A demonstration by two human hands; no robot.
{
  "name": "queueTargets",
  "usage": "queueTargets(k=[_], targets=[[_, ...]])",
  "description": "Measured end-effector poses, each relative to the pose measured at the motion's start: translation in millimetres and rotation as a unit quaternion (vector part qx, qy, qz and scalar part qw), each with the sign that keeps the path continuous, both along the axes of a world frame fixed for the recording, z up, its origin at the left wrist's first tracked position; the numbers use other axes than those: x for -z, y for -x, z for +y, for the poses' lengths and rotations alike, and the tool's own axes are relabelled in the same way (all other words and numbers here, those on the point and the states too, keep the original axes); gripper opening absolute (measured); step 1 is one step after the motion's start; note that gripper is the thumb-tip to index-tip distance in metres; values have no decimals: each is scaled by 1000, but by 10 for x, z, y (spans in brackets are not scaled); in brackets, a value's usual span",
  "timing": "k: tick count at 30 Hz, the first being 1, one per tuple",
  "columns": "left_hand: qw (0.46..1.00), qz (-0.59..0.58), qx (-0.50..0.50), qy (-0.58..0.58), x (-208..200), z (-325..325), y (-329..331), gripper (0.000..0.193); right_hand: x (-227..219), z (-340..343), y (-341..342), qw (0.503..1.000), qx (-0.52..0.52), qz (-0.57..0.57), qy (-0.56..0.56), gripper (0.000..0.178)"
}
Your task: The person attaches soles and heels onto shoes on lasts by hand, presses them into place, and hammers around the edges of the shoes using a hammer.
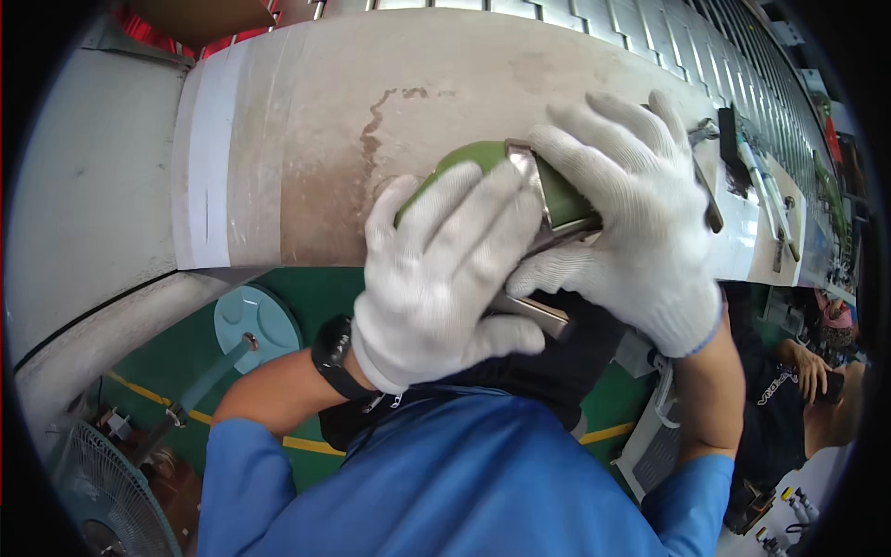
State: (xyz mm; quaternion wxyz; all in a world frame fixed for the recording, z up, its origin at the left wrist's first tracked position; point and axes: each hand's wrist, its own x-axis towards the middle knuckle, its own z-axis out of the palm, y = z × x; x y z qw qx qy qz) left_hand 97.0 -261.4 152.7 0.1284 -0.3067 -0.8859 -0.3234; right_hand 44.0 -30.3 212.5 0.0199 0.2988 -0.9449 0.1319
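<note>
A rounded green piece [475, 156] with a shiny metal band [527, 165] across it rests at the near edge of the worktable. Its exact kind cannot be made out, since both gloved hands cover much of it. My left hand [441, 269], in a white knitted glove, holds its left side with the fingers laid over the top; it is slightly blurred. Over the right side curls my right hand [631, 195], also gloved, with the thumb low near the metal edge. A grey metal bar [536, 314] sticks out beside my left thumb, over the table's near edge.
The worktable [316, 102] has a brown stain and a white strip at its left. Several tools, including a wrench [703, 132], lie at the right. Behind runs a slatted metal conveyor [640, 32]. A fan [111, 492] and a blue round stool [255, 325] stand lower left; another person [780, 408] is at right.
</note>
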Motion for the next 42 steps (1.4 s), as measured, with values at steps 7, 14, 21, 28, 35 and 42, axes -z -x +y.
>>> queueTargets(k=[7,14,21,28,35,42], targets=[[990,-119,76,1,-331,115,486,70,622,731,-320,907,301,136,262,45],[992,-115,59,-15,-334,328,616,62,811,1011,-248,932,296,187,93,46],[982,-175,63,33,-404,501,715,66,607,705,-733,946,272,48,168,43],[966,-163,197,41,-433,594,895,87,468,653,-951,755,207,-127,609,34],[966,-152,206,48,-464,626,918,91,422,471,-737,637,230,-177,714,32],[963,-195,184,38,-466,587,932,99,52,728,-290,712,249,-279,594,43]])
